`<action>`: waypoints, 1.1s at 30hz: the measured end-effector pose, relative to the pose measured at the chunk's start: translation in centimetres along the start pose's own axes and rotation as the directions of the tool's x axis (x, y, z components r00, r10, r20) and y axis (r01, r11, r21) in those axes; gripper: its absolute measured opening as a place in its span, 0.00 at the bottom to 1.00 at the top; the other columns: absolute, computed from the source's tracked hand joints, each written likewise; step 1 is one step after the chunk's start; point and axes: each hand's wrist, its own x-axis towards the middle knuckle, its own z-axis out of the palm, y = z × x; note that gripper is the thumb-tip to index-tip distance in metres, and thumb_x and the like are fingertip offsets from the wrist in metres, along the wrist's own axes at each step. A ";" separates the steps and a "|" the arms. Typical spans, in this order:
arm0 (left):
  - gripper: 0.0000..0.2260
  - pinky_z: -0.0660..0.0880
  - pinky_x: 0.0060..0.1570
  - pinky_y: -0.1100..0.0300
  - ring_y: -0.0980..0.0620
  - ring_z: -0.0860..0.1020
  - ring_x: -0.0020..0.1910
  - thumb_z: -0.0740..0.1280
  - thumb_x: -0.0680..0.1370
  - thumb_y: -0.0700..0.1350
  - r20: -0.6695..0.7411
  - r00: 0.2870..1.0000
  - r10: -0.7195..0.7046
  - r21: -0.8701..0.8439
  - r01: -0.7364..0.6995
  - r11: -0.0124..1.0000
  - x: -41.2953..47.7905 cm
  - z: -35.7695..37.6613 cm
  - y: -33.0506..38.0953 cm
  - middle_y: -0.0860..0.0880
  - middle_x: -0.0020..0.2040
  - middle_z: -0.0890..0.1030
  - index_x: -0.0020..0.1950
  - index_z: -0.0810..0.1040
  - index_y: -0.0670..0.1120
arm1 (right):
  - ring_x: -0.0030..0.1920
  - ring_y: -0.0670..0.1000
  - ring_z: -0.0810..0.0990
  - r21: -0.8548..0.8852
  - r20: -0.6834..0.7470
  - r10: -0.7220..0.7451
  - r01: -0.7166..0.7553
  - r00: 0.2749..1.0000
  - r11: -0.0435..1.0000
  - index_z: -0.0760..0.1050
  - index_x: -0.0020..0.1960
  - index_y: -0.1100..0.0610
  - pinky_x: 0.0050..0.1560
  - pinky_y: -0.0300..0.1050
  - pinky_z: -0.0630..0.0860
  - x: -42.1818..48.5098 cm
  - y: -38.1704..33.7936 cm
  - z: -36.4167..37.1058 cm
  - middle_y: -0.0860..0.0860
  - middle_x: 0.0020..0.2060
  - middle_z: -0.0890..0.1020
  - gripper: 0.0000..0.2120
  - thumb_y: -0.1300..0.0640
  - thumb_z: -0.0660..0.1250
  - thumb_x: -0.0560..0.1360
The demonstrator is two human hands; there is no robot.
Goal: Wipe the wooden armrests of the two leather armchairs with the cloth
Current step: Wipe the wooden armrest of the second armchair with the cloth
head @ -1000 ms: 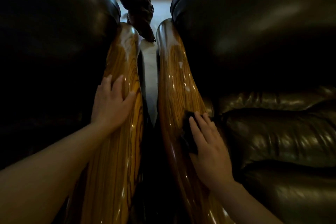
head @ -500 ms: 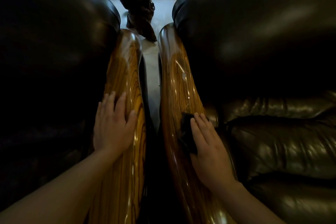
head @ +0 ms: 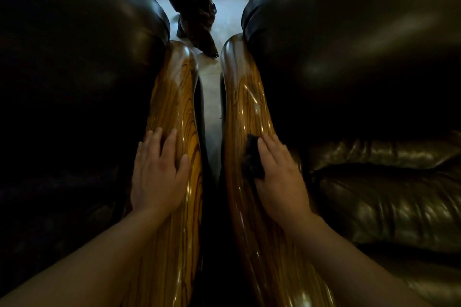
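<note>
Two glossy striped wooden armrests run side by side away from me: the left armrest [head: 174, 97] and the right armrest [head: 247, 97]. My left hand [head: 157, 174] lies flat on the left armrest, fingers together, holding nothing. My right hand [head: 279, 177] presses a small dark cloth [head: 252, 157] flat against the right armrest; the cloth shows at the left of my fingers and is partly hidden under the palm. A small pale smear [head: 257, 107] sits on the right armrest beyond the cloth.
Dark leather armchair backs fill the left [head: 74, 57] and right [head: 349, 45] sides; the right chair's seat cushion [head: 386, 194] is at lower right. A narrow gap of pale floor [head: 212, 97] separates the armrests. A dark carved sculpture [head: 192, 2] stands on the floor beyond.
My left hand has slid back toward me along the left armrest. My right hand with the cloth has stayed at about the same spot on the right armrest.
</note>
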 end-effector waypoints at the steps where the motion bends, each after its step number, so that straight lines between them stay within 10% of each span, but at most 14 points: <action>1: 0.26 0.46 0.74 0.51 0.48 0.49 0.79 0.55 0.82 0.56 -0.001 1.000 -0.002 -0.003 0.002 1.000 0.0 0.0 0.1 0.46 0.80 0.55 0.79 0.55 0.54 | 0.78 0.49 0.48 -0.006 -0.024 0.050 -0.051 0.998 0.999 0.56 0.78 0.53 0.74 0.46 0.43 1.6 -0.6 0.2 0.51 0.78 0.59 0.32 0.48 0.63 0.78; 9: 0.26 0.49 0.76 0.47 0.47 0.49 0.79 0.56 0.81 0.55 0.022 1.000 -0.002 -0.026 0.003 1.000 0.1 -0.5 0.3 0.46 0.80 0.55 0.79 0.56 0.52 | 0.79 0.52 0.49 -0.079 0.104 -0.182 0.191 0.978 0.978 0.59 0.76 0.44 0.74 0.53 0.50 -0.9 -0.5 0.2 0.45 0.78 0.58 0.30 0.45 0.60 0.75; 16: 0.26 0.49 0.77 0.47 0.48 0.51 0.79 0.55 0.81 0.55 0.017 1.000 -0.011 -0.014 0.011 1.000 0.4 -0.2 0.0 0.46 0.80 0.56 0.79 0.57 0.53 | 0.78 0.53 0.52 -0.026 -0.018 0.101 -0.101 0.995 0.995 0.61 0.76 0.50 0.76 0.53 0.51 5.4 -1.9 0.4 0.49 0.77 0.61 0.28 0.48 0.63 0.78; 22: 0.25 0.49 0.76 0.49 0.49 0.51 0.79 0.52 0.81 0.56 0.000 1.000 -0.003 -0.011 0.003 1.000 0.4 0.0 -0.3 0.46 0.80 0.58 0.78 0.58 0.53 | 0.78 0.50 0.49 -0.004 0.111 -0.181 0.183 0.977 0.983 0.60 0.76 0.47 0.74 0.50 0.49 0.9 -0.7 -0.1 0.46 0.77 0.61 0.29 0.49 0.63 0.76; 29: 0.23 0.51 0.74 0.48 0.51 0.51 0.78 0.55 0.82 0.54 -0.021 1.000 -0.023 -0.046 0.022 0.999 0.3 0.0 -0.2 0.47 0.79 0.59 0.77 0.60 0.54 | 0.77 0.53 0.55 0.069 -0.056 0.180 -0.176 0.982 0.982 0.63 0.75 0.53 0.76 0.53 0.55 7.5 -2.1 0.1 0.51 0.76 0.64 0.25 0.53 0.61 0.79; 33: 0.24 0.52 0.75 0.46 0.48 0.52 0.79 0.56 0.82 0.53 -0.003 1.000 -0.015 -0.037 0.015 0.999 0.3 -0.4 0.1 0.45 0.79 0.59 0.78 0.61 0.52 | 0.78 0.50 0.52 0.016 0.041 -0.053 0.052 0.998 0.998 0.63 0.75 0.51 0.76 0.50 0.46 3.5 -1.6 -0.2 0.49 0.76 0.63 0.28 0.52 0.65 0.77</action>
